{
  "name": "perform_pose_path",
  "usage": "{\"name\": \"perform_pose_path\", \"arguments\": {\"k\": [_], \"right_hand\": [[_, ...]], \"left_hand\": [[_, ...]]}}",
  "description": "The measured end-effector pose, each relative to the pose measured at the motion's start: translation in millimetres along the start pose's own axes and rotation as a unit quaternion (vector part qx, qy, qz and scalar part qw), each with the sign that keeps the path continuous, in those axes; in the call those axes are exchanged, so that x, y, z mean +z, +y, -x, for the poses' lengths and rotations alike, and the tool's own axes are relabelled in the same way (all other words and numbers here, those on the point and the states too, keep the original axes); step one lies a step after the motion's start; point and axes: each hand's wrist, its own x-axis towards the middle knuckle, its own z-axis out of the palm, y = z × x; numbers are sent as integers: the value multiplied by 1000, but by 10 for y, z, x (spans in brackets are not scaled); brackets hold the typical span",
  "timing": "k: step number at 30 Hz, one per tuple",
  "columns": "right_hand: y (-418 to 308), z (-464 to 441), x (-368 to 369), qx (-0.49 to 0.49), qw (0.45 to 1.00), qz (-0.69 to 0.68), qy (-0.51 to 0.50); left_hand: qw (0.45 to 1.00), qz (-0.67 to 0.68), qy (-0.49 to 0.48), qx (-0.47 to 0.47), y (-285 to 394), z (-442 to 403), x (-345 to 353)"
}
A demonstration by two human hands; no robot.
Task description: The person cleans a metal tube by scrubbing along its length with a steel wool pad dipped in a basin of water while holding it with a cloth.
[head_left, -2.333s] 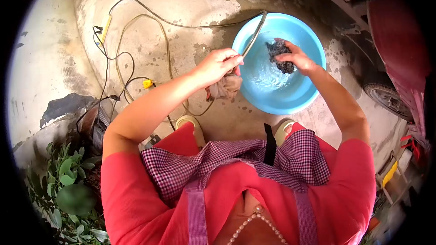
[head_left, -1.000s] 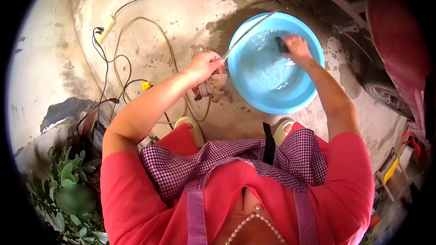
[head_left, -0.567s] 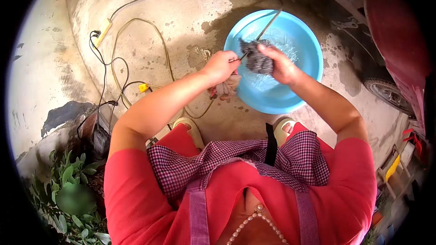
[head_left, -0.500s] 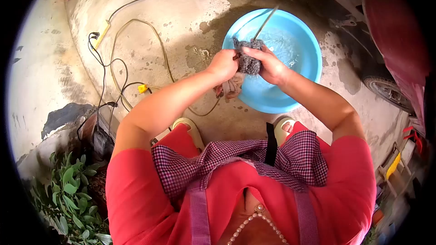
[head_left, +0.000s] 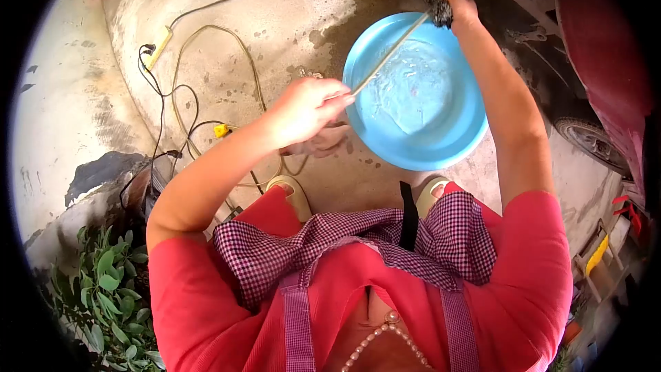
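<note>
My left hand (head_left: 306, 111) is closed on the near end of a thin pale rod (head_left: 391, 54), left of the basin's rim. The rod slants up over the blue basin (head_left: 475, 114), which has clear water in it. At the rod's far end my right hand (head_left: 460, 8) grips a dark grey, fuzzy wad (head_left: 439, 11), like a scouring pad, touching the rod. Below my left hand shows a crumpled, brownish-pink thing (head_left: 323, 140); it looks like a cloth, and I cannot tell if my left hand holds it.
Cables (head_left: 242, 55) and a yellow power strip (head_left: 159, 47) lie on the stained concrete floor at left. A yellow plug (head_left: 220, 130) is nearer my feet. A dark red vehicle (head_left: 602, 62) with a wheel (head_left: 591, 139) stands at right. A leafy plant (head_left: 107, 296) is at lower left.
My hands have moved apart. The right carried the grey wad up and away to the basin's far rim; the left shifted left, and more of the rod shows between them.
</note>
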Motion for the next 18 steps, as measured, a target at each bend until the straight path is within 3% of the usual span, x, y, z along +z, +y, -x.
{"name": "perform_pose_path", "arguments": {"k": [4,6,9,12,16,18], "right_hand": [[12,-56,236,-5,999,-40,28],[210,-135,307,24,999,-8,-24],[340,355,594,3,998,6,-63],[389,730,752,20,993,-25,-116],[393,846,900,3,990,-61,-130],[400,966,961,-28,993,-55,-100]], "left_hand": [[997,-69,-22,-13,-219,339,-346],[995,-81,-3,-57,-645,445,-409],[953,-260,-54,-144,-1312,421,-643],[948,-303,22,-92,-1312,373,-508],[993,-25,64,-98,-979,-60,-323],[980,155,45,-117,-847,-290,-268]]}}
